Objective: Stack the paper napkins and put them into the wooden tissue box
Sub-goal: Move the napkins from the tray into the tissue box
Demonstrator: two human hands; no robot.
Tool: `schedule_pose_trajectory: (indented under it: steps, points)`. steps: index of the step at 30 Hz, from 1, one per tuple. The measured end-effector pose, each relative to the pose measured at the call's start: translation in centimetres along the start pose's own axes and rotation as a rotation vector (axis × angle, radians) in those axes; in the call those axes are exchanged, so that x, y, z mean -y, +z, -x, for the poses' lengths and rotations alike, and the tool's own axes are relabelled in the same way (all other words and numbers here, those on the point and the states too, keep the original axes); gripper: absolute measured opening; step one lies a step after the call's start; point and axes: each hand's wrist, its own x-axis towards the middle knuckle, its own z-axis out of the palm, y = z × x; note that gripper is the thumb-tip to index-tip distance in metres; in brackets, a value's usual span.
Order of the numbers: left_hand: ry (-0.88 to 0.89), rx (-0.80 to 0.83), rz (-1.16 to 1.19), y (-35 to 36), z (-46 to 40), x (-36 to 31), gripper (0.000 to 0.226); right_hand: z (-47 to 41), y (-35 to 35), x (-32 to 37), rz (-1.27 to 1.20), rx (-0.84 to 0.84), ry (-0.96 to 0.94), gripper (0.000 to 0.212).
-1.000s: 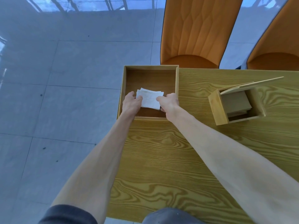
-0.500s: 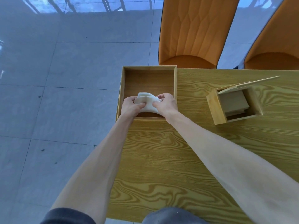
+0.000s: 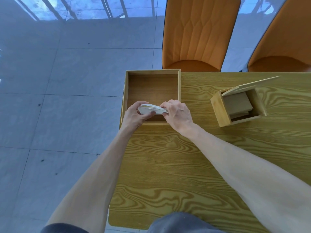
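A yellow wooden table with wavy grain (image 3: 168, 165) stands on a shiny grey tiled floor (image 3: 58, 81). Two orange padded chairs (image 3: 198, 34) are pushed up to its far side.

At the far left corner of the table sits a shallow square wooden tray (image 3: 152, 72) with low walls. Both bare hands are over the near part of this tray. Between them is a small stack of white paper napkins (image 3: 151, 110), held up just above the tray floor. The left hand (image 3: 134, 116) is closed on the left end of the stack, thumb on top and fingers under. The right hand (image 3: 177, 115) is closed on the right end, pinching it the same way. The stack bends a little and its edges fan out.

The small wooden tissue box with its flat lid tipped open (image 3: 238, 106) stands to the right, well apart from the hands. Something flat and grey-brown is inside it.
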Motion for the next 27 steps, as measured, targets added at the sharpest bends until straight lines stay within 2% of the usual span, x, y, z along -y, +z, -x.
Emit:
schedule_pose_trajectory:
  steps: [4,9,13,16,22,27]
  points:
    - [-0.031,-0.054,0.002,0.4,0.5,-0.6,0.05,0.7,0.0,0.2,-0.009,-0.027,-0.046,0.029]
    - [-0.033,-0.075,-0.052,0.6,0.5,-0.8,0.039,1.1,0.1,-0.1,-0.029,0.074,0.041,0.029]
    - [-0.128,-0.057,0.142,0.5,0.4,-1.4,0.034,1.2,-0.3,-0.1,-0.063,0.053,0.08,0.022]
    - [-0.145,-0.004,0.279,0.4,1.1,-2.0,0.041,1.6,-1.0,-0.2,-0.093,0.025,0.088,0.021]
    - [0.062,0.105,0.162,0.7,3.0,-2.8,0.045,2.7,-4.2,-1.5,-0.204,-0.031,0.079,0.018]
    - [0.15,0.109,0.123,2.8,4.4,-4.9,0.033,4.8,-7.6,-4.1,-0.287,-0.028,0.091,0.018]
